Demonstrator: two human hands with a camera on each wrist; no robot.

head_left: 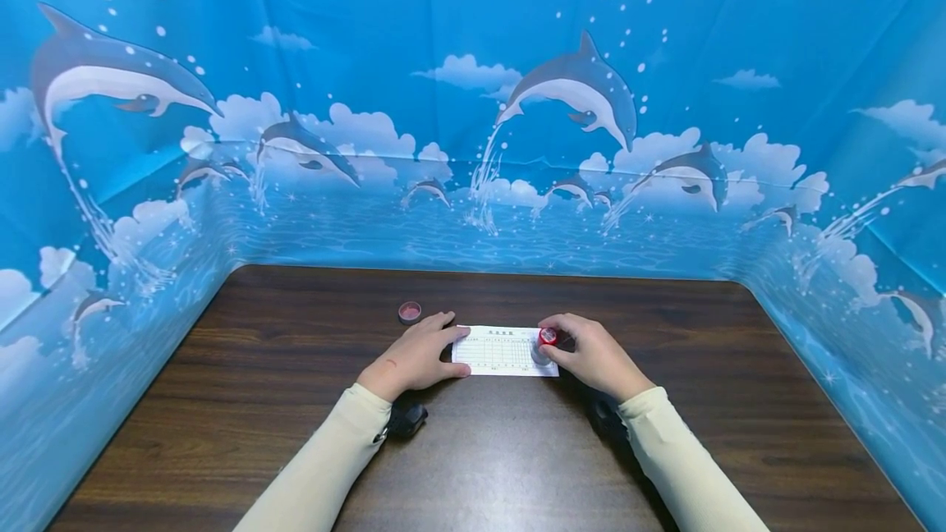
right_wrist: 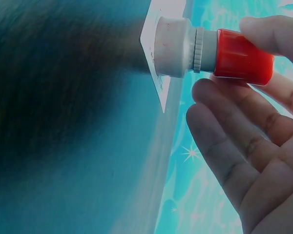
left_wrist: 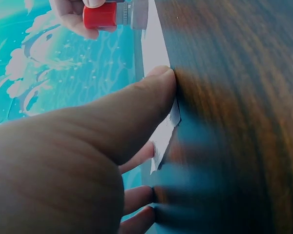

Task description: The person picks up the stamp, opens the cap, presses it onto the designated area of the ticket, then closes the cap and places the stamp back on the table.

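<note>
A white printed form (head_left: pixel 497 354) with a ruled grid lies on the dark wooden table. My left hand (head_left: pixel 414 358) rests on the form's left end, its thumb near the lower corner and its other fingers spread by the upper one. At the right end of the form my right hand (head_left: pixel 594 358) pinches the red handle of a stamp (right_wrist: pixel 244 57) between thumb and fingers. The stamp stands upright, its clear round base (right_wrist: pixel 173 47) down at the paper. In the left wrist view the form's near edge lifts slightly by my left thumb (left_wrist: pixel 158 90).
A small round ink pad tin (head_left: pixel 410 313) with a reddish inside sits beyond my left hand. Blue dolphin-print curtains (head_left: pixel 473 220) stand round the back and sides of the table (head_left: pixel 473 466). A dark wrist device (head_left: pixel 408 420) is under my left wrist.
</note>
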